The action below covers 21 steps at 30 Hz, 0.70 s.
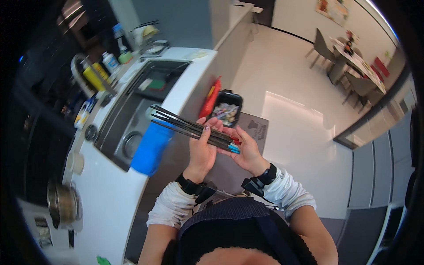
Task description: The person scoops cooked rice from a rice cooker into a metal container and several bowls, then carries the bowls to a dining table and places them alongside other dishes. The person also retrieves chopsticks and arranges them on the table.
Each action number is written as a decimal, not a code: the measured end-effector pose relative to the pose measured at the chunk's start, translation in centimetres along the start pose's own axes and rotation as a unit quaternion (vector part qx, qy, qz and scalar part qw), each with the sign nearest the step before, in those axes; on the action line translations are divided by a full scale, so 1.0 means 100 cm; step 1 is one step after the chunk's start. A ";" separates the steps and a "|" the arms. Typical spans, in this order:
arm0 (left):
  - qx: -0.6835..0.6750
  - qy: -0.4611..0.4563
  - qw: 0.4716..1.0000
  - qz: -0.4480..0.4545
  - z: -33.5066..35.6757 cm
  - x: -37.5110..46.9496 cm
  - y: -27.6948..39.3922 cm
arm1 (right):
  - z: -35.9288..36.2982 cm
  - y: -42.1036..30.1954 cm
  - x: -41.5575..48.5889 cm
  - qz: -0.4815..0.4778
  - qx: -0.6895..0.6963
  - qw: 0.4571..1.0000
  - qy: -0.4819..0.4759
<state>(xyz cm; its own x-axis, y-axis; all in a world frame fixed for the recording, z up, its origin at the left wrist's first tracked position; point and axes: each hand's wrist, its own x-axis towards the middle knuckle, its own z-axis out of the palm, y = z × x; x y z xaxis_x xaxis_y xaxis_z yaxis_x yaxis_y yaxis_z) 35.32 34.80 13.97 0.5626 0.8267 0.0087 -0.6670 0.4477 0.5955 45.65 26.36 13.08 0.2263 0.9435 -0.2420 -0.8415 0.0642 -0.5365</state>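
A bundle of dark chopsticks (188,126) with red, blue and whitish ends lies across both palms in front of me. My left hand (204,150) grips it near the middle, thumb on top. My right hand (246,149) cups the coloured ends, its fingers partly hidden beneath them. The thin dark tips point left, over the edge of the kitchen sink (114,132). Below those tips, a blue cloth (152,149) hangs over the front rim of the sink.
A curved faucet (78,71), yellow bottles (96,77) and a white bottle (111,63) stand behind the sink. A steel pot (63,203) is at the lower left. A black waste bin (236,99) with rubbish stands on the floor by a red bag (210,101).
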 end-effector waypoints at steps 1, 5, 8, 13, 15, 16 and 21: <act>-0.007 -0.006 1.000 -0.024 0.014 0.009 -0.025 | -0.015 -0.021 -0.003 -0.016 -0.040 0.999 0.024; -0.068 -0.059 0.988 -0.127 0.067 0.055 -0.107 | -0.078 -0.111 -0.025 -0.085 -0.128 0.986 0.066; -0.095 -0.087 0.975 -0.179 0.092 0.091 -0.149 | -0.116 -0.160 -0.037 -0.113 -0.164 0.974 0.106; -0.110 -0.077 0.953 -0.270 0.129 0.152 -0.218 | -0.164 -0.220 -0.016 -0.245 -0.254 0.918 0.183; -0.109 -0.076 0.951 -0.281 0.143 0.183 -0.240 | -0.180 -0.248 0.003 -0.286 -0.313 0.880 0.212; -0.107 -0.081 0.950 -0.283 0.150 0.199 -0.252 | -0.190 -0.264 0.012 -0.294 -0.341 0.865 0.223; -0.108 -0.077 0.931 -0.340 0.195 0.298 -0.316 | -0.233 -0.351 0.061 -0.366 -0.491 0.732 0.299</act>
<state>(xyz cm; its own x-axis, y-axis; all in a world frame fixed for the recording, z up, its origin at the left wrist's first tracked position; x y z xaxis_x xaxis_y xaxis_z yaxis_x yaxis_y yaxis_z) 82.70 38.69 11.04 0.9428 0.2755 -0.1876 -0.2036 0.9217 0.3303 88.04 22.24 11.59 0.8612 0.4441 0.2472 0.3034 -0.0591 -0.9510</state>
